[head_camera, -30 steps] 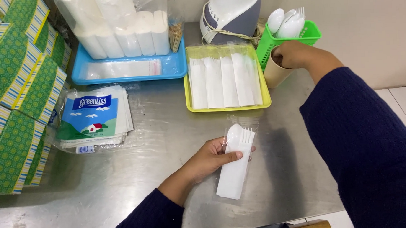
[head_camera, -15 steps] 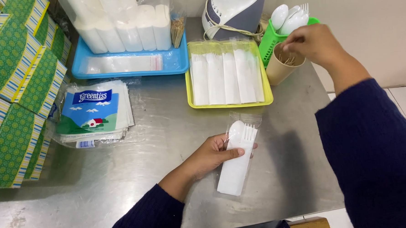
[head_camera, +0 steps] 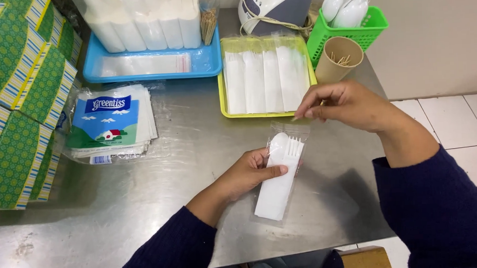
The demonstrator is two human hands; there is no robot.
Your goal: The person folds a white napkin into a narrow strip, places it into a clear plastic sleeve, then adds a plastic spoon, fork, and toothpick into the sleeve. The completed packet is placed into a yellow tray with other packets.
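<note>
My left hand (head_camera: 251,173) rests on the steel table (head_camera: 160,185) and holds a clear sleeve (head_camera: 276,194) with a folded white napkin inside. A white plastic spoon and fork (head_camera: 286,148) stick out of its top. My right hand (head_camera: 350,105) hovers just above and to the right of the sleeve's open end, fingers pinched together. A thin toothpick (head_camera: 322,102) shows between them. The tan cup of toothpicks (head_camera: 332,65) stands behind that hand.
A yellow tray (head_camera: 224,105) holds folded napkins and a blue tray (head_camera: 208,60) holds clear sleeves and white rolls. A green basket (head_camera: 370,29) carries spoons and forks. A napkin pack (head_camera: 109,123) and green boxes (head_camera: 17,106) lie left. The table's right edge is close.
My right hand has left the toothpick cup and come down toward the sleeve's open end. My left hand and the sleeve have stayed in place.
</note>
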